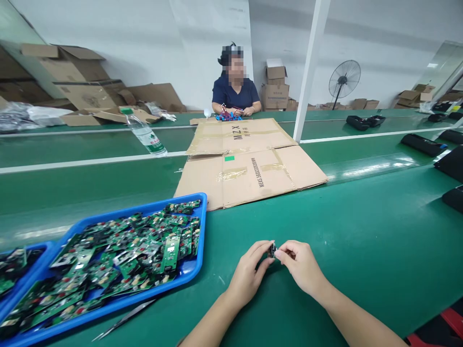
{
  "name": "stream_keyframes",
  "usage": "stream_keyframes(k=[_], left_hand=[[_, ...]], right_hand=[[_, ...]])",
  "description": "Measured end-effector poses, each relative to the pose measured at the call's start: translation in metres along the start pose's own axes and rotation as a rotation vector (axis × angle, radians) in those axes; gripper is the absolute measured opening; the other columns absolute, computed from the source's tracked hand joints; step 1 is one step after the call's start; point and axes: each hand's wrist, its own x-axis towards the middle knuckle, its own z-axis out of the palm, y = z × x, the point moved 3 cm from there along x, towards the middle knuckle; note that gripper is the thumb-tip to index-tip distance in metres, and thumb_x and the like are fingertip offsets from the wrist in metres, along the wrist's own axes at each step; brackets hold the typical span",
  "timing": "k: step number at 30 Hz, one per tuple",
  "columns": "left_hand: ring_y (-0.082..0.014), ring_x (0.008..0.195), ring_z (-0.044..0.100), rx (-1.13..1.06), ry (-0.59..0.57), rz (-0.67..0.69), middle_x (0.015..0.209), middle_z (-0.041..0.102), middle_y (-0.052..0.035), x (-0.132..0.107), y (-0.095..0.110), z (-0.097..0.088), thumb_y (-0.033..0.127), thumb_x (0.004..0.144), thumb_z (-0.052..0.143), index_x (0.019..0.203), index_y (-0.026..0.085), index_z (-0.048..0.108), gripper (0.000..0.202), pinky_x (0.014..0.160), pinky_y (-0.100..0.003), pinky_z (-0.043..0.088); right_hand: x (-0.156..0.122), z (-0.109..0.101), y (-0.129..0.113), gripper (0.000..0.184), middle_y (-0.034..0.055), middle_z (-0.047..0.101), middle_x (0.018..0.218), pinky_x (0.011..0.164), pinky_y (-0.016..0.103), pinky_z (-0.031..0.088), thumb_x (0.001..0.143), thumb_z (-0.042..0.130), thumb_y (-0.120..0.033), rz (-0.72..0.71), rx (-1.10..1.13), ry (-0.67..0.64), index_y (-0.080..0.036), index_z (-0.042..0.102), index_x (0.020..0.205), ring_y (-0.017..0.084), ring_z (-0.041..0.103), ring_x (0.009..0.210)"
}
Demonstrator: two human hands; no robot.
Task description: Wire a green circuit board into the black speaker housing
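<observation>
Between my hands, above the green bench, is a small dark electronic part (272, 250) with pale bits, mostly covered by fingers. My left hand (250, 270) pinches it between thumb and fingertips. From the other side, the thumb and curled fingers of my right hand (301, 266) close at its right edge. To the left, a blue tray (203, 231) holds a heap of green circuit boards (170, 251) with black, red and white components. Metal tweezers (125, 319) lie on the bench beside the tray's near edge.
A second blue tray (45, 249) of boards stands far left. Flattened cardboard (238, 176) spans the bench ahead, with a water bottle (146, 137) left of it. Across sits a person (237, 96) behind blue and red pieces. A white post (309, 72) rises ahead; black cases (421, 144) lie right.
</observation>
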Motion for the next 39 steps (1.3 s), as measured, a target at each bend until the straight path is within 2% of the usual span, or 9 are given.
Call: stream_keyframes(k=[2, 6, 11, 15, 19, 24, 33, 36, 39], left_hand=[[-0.0206, 0.096, 0.061, -0.033, -0.011, -0.016, 0.104, 0.066, -0.0083, 0.000, 0.001, 0.000, 0.025, 0.088, 0.049, 0.116, 0.022, 0.057, 0.029, 0.085, -0.034, 0.051], [-0.0225, 0.096, 0.061, -0.106, -0.030, -0.066, 0.104, 0.067, -0.0095, 0.001, 0.003, 0.000, 0.031, 0.087, 0.049, 0.110, 0.021, 0.060, 0.028, 0.085, -0.035, 0.050], [-0.0222, 0.092, 0.061, -0.232, -0.079, -0.146, 0.104, 0.067, -0.0083, 0.004, 0.005, 0.000, 0.035, 0.086, 0.052, 0.108, 0.022, 0.064, 0.028, 0.085, -0.034, 0.048], [-0.0218, 0.090, 0.060, -0.376, -0.107, -0.243, 0.102, 0.068, -0.0076, 0.005, 0.004, 0.001, 0.039, 0.084, 0.055, 0.106, 0.021, 0.066, 0.031, 0.086, -0.035, 0.046], [-0.0225, 0.084, 0.064, -0.589, -0.148, -0.379, 0.095, 0.070, -0.0088, 0.005, -0.003, 0.004, 0.046, 0.084, 0.052, 0.110, 0.018, 0.064, 0.040, 0.077, -0.036, 0.051], [-0.0244, 0.078, 0.068, -0.804, -0.114, -0.514, 0.091, 0.071, -0.0129, 0.006, -0.012, 0.004, 0.050, 0.083, 0.051, 0.114, 0.013, 0.061, 0.050, 0.072, -0.037, 0.052], [-0.0221, 0.083, 0.068, -1.024, -0.083, -0.653, 0.102, 0.070, -0.0085, 0.006, -0.011, 0.003, 0.038, 0.075, 0.068, 0.115, 0.021, 0.060, 0.044, 0.075, -0.033, 0.052], [-0.0221, 0.087, 0.067, -1.043, -0.077, -0.654, 0.108, 0.068, -0.0071, 0.006, -0.016, 0.003, 0.038, 0.074, 0.069, 0.113, 0.024, 0.061, 0.042, 0.073, -0.032, 0.052], [-0.0217, 0.088, 0.067, -1.079, -0.091, -0.648, 0.105, 0.069, -0.0053, 0.006, -0.024, 0.005, 0.038, 0.075, 0.069, 0.111, 0.026, 0.062, 0.039, 0.073, -0.031, 0.052]], right_hand=[[-0.001, -0.001, -0.001, 0.027, 0.0007, 0.051, 0.062, 0.057, 0.026, 0.034, 0.084, 0.051, -0.033, -0.116, -0.114, 0.039, -0.018, 0.057, 0.063, 0.014, 0.045, 0.059], [-0.004, 0.000, -0.005, 0.036, 0.0060, 0.059, 0.075, 0.063, 0.027, 0.039, 0.097, 0.033, -0.033, -0.440, -0.455, 0.106, -0.018, 0.060, 0.080, 0.016, 0.053, 0.068], [-0.006, 0.002, -0.004, 0.038, 0.0066, 0.059, 0.069, 0.062, 0.028, 0.039, 0.097, 0.032, -0.027, -0.613, -0.695, 0.146, -0.016, 0.061, 0.075, 0.017, 0.054, 0.064], [-0.004, 0.001, -0.002, 0.037, 0.0064, 0.058, 0.066, 0.060, 0.029, 0.038, 0.095, 0.034, -0.023, -0.592, -0.693, 0.166, -0.017, 0.061, 0.071, 0.017, 0.053, 0.062], [-0.002, -0.001, -0.001, 0.031, 0.0046, 0.059, 0.068, 0.059, 0.026, 0.039, 0.094, 0.037, -0.021, -0.530, -0.637, 0.175, -0.018, 0.060, 0.073, 0.015, 0.053, 0.061], [0.001, -0.004, 0.001, 0.021, 0.0029, 0.058, 0.075, 0.057, 0.024, 0.041, 0.091, 0.041, -0.019, -0.413, -0.521, 0.178, -0.019, 0.060, 0.083, 0.014, 0.054, 0.061], [0.004, 0.014, 0.013, 0.021, 0.0054, 0.059, 0.085, 0.066, 0.026, 0.048, 0.088, 0.037, -0.013, -0.262, -0.229, 0.038, -0.019, 0.057, 0.092, 0.017, 0.058, 0.075], [0.009, 0.020, 0.018, 0.023, 0.0030, 0.060, 0.077, 0.060, 0.024, 0.046, 0.086, 0.037, -0.010, -0.221, -0.191, 0.039, -0.019, 0.057, 0.087, 0.016, 0.058, 0.069], [0.014, 0.020, 0.019, 0.023, 0.0004, 0.059, 0.069, 0.053, 0.021, 0.044, 0.084, 0.038, -0.008, -0.219, -0.213, 0.069, -0.019, 0.057, 0.082, 0.014, 0.056, 0.060]])
